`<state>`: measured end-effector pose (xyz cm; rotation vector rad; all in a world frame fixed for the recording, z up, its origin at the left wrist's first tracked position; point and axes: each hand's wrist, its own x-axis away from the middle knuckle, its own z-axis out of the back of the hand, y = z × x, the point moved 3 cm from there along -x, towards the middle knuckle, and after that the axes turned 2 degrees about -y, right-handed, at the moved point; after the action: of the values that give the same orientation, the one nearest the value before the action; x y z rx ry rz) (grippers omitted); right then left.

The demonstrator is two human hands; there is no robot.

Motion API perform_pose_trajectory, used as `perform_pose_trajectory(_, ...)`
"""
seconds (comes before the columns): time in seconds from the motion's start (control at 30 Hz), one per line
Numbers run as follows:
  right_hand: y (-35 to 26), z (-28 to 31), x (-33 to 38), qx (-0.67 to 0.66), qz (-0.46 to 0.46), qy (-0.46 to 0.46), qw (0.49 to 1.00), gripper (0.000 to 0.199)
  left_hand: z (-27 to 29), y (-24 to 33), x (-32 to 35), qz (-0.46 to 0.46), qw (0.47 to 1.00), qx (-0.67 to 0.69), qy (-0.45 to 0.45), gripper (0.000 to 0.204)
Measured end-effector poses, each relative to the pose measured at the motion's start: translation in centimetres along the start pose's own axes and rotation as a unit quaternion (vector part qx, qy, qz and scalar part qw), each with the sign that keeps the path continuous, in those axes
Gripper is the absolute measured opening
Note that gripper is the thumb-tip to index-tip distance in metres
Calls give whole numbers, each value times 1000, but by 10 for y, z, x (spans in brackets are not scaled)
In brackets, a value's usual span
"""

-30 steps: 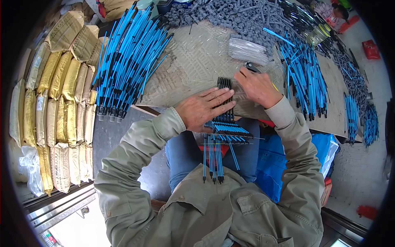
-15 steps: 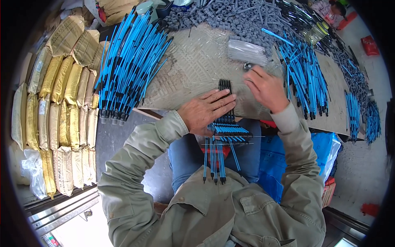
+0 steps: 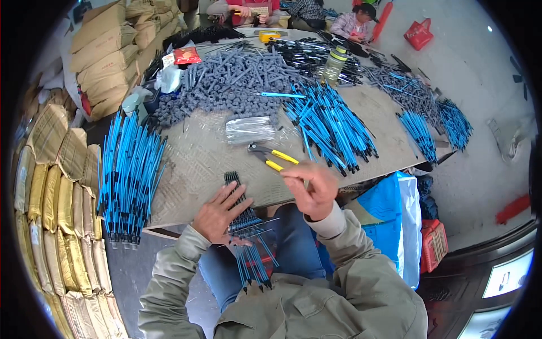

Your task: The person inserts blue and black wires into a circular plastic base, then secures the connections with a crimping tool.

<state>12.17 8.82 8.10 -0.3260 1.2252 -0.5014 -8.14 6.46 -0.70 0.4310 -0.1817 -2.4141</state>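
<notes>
We've got pale floor (image 3: 480, 186) running past the counter (image 3: 389, 130) on our right, sacks (image 3: 52, 198) stacked left, bright panes (image 3: 508, 276) in a dark frame (image 3: 454, 294)!

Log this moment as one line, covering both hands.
left hand: spread over row of blue-and-black rods | right hand: near yellow-handled pliers, grip unclear | pliers: lying on table

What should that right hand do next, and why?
Maybe the right hand should come over and help steady the blue-and-black strip: only the left hand rests on it, and its lower end hangs past the edge of the table.
</notes>
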Motion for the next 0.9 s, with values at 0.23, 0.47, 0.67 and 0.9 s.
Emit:
perform_pose_trajectory(0.23,87,-28,82,-55,-215,-9,975,5,-11,-5,-1,3,1000,-8,20,90)
perform_pose_trajectory(0.47,92,-38,83,30,-234,-26,972,8,-14,-1,2,-11,999,-4,35,89)
perform_pose_trajectory(0.67,82,-47,75,126,-170,-38,977,6,-15,-8,3,-8,999,-1,45,89)
perform_pose_trajectory(0.9,73,-50,76,160,-97,-35,982,4,-17,-5,10,0,999,-2,48,88)
